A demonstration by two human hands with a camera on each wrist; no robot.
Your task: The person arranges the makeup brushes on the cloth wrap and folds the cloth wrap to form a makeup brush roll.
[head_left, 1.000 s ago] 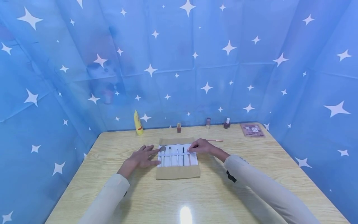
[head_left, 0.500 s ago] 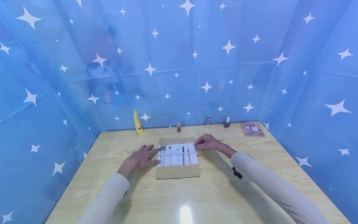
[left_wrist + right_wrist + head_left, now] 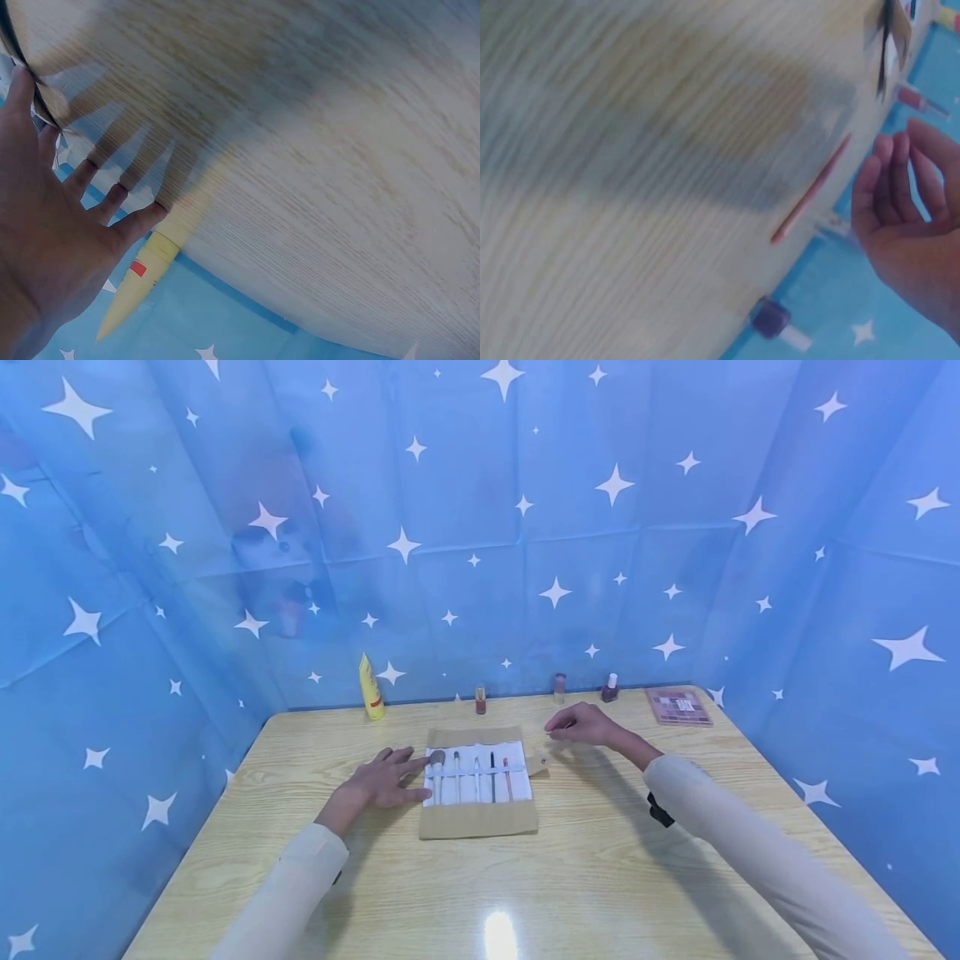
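Observation:
An unrolled beige brush roll [image 3: 478,821] lies on the table, its white inside holding makeup brushes [image 3: 437,760] and slim pencils [image 3: 492,777] under a strap. My left hand [image 3: 382,779] rests on the roll's left edge with fingers spread; the left wrist view shows this left hand [image 3: 67,217] too. Beyond the roll's right side, my right hand [image 3: 585,725] hovers over the table. In the right wrist view, the right hand [image 3: 911,202] has loosely bent fingers with nothing visible between them. A pinkish pencil [image 3: 811,189] lies on the table near it, mostly hidden in the head view.
Along the back edge stand a yellow tube [image 3: 371,690], a small reddish bottle [image 3: 480,701], a tube with a mauve cap [image 3: 559,688] and a dark nail polish bottle [image 3: 609,689]. A palette [image 3: 678,707] lies at back right. A starry blue curtain [image 3: 465,527] hangs behind.
My right hand has left the pencil at the roll's right end and moved right and back, uncovering that pencil and the roll's side tab. The left hand has stayed put.

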